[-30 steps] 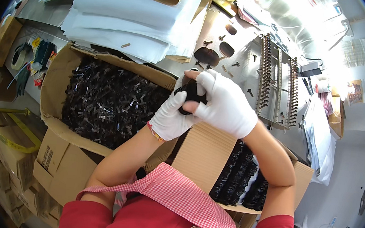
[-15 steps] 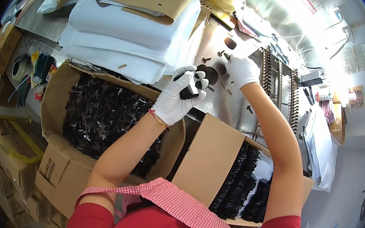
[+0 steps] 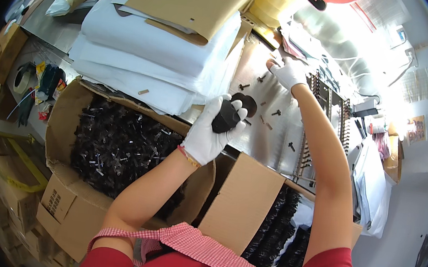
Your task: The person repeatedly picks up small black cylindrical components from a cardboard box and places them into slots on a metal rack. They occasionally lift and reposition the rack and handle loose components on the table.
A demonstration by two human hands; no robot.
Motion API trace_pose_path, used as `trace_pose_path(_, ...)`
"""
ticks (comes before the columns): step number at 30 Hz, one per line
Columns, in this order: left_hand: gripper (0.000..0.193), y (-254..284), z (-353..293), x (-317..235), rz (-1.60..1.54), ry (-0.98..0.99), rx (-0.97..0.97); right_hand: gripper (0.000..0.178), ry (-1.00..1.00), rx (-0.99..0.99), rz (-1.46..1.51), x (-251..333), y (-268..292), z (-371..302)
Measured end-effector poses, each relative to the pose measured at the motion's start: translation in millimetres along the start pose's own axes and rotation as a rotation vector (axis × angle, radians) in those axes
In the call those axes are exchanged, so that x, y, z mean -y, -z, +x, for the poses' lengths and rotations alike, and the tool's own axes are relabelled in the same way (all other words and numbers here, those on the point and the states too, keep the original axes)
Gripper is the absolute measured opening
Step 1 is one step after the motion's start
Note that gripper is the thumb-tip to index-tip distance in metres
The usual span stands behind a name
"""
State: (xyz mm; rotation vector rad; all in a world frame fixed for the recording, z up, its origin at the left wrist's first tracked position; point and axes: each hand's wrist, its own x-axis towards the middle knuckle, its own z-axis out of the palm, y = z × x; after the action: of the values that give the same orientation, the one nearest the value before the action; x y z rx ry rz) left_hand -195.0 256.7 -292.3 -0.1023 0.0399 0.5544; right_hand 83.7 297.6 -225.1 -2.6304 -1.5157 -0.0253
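My left hand (image 3: 209,133), in a white glove, is curled palm up around a smooth black rounded piece (image 3: 226,118). Just beyond its fingers lies a dark round disc (image 3: 247,103) on the metal worktop (image 3: 247,142). Farther off to the right, my gloved right hand (image 3: 288,74) is over the worktop, fingers drawn together. A brownish dark spot shows at its fingertips; whether that is a part or a bare fingertip is unclear. Between the hands are scattered several small dark T-shaped parts (image 3: 277,113) and thin strips (image 3: 265,122).
An open carton (image 3: 58,137) of small black clips stands at left. Nearer right, another carton (image 3: 240,202) holds rows of black pieces. White sheets (image 3: 143,57) are stacked at the back left. A metal rack with coiled springs (image 3: 342,116) lies at right, beside a yellow container (image 3: 278,6) farther back.
The view has shifted slightly. My right hand has drawn away from the left, farther back on the worktop. My left hand has turned its black piece so a broader face shows.
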Motion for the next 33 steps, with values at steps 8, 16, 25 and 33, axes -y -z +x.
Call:
trace_pose_path(8, 0.036, -25.3, -18.2, 1.9, 0.751, -0.282, -0.218, 0.041, -0.306, 0.181, 0.609, -19.5, -27.8, 34.0)
trace_pose_path(16, 0.053, -51.2, -35.2, 19.6, 0.793, -0.363, -0.241, 0.032, 0.267, 0.21, 0.73, 98.5, 46.0, -153.7)
trace_pose_path(25, 0.059, -70.6, -108.7, 41.9, 0.917, -0.198, -0.355, 0.049, 0.17, 0.733, 0.952, 97.6, 88.6, -217.9)
trace_pose_path(33, 0.034, -62.2, -192.4, 15.5, 0.636, 0.068, -0.086, 0.019, 0.123, 0.644, 1.321, 122.8, 63.1, -292.2)
